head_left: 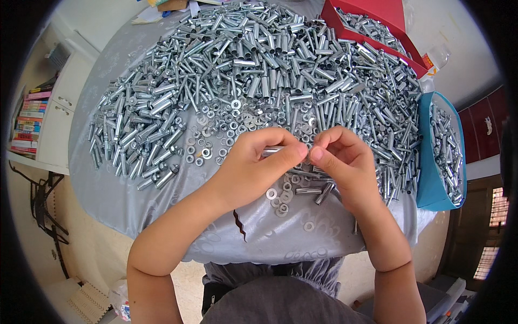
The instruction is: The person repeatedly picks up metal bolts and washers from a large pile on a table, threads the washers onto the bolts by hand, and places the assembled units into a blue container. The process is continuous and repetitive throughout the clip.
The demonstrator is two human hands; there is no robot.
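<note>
Your left hand (253, 162) is closed around a short silver metal sleeve bolt (272, 152), gripping it with the thumb laid along its top and the fingers curled beneath, so that only a little of the bright shaft shows between thumb and knuckles. Your right hand (342, 159) meets it from the other side, thumb and forefinger pinched together at the bolt's end, right where the two hands touch; whatever small piece is caught in that pinch is too hidden to tell. Both hands hover just above the near middle of the worktop (162, 216), which wears a grey patterned cloth.

Just under and between your hands lie loose flat silver washers (280, 202), with a couple of stray sleeves (324, 193) beside them. A wider scatter of washers and small nuts (232, 121) lies just beyond your knuckles. Past that, a great heap of silver bolts and tube sleeves (259, 59) curves across the far half of the worktop from left to right.

At the far right corner a red cardboard box (388, 13) holds more of the same parts, and on the right edge a blue tray (426, 178) is filled with them as well. Well off to the left a white shelf unit (54, 119) carries a stack of coloured books (29, 121).
</note>
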